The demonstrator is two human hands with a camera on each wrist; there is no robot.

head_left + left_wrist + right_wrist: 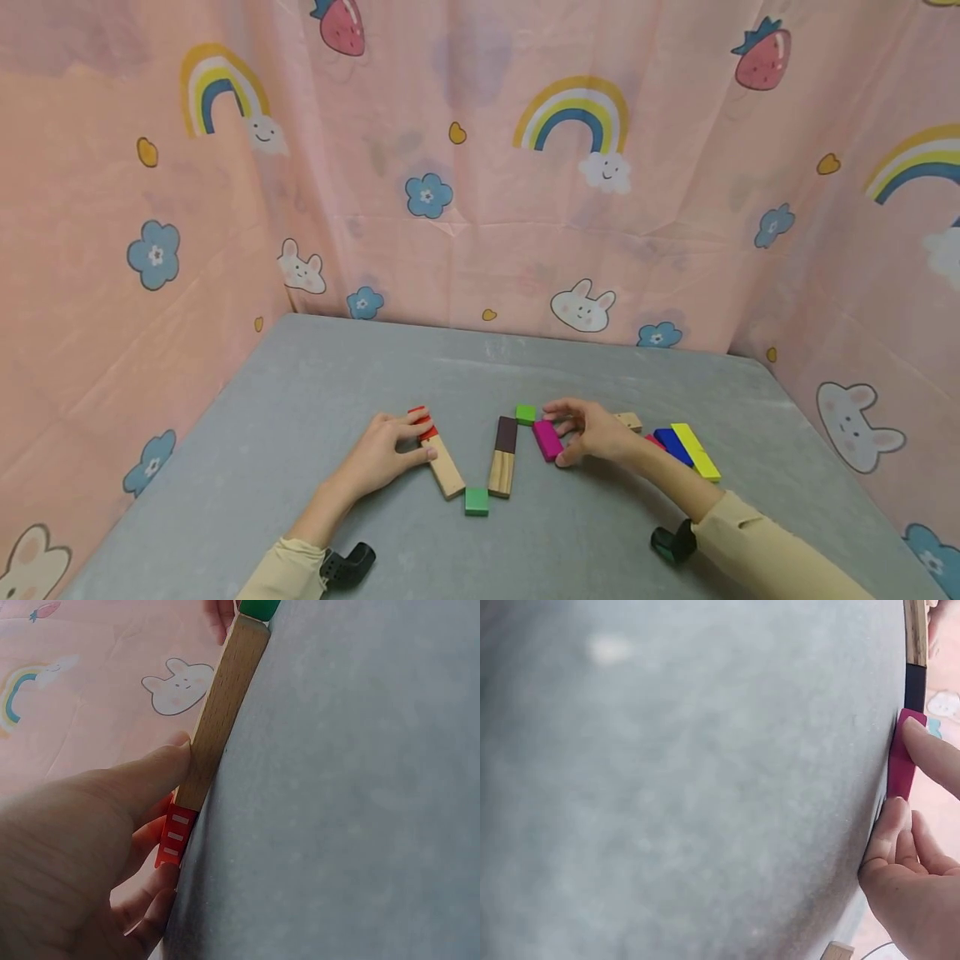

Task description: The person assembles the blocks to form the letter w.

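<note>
In the head view my left hand holds a red block and the plain wooden block lined up with it. Its thumb lies against the wood in the left wrist view, while other fingers reach around the red block, which has pale marks. My right hand pinches a magenta block between thumb and fingers; the same block shows in the right wrist view. Left of it, a dark brown block meets a second wooden block. A bright green block touches the brown one's top corner.
A darker green block sits between the lower ends of the two wooden pieces. Right of my right hand lie a yellow block, a blue block, a partly hidden red one and a wooden block. Pink printed curtains surround the grey table.
</note>
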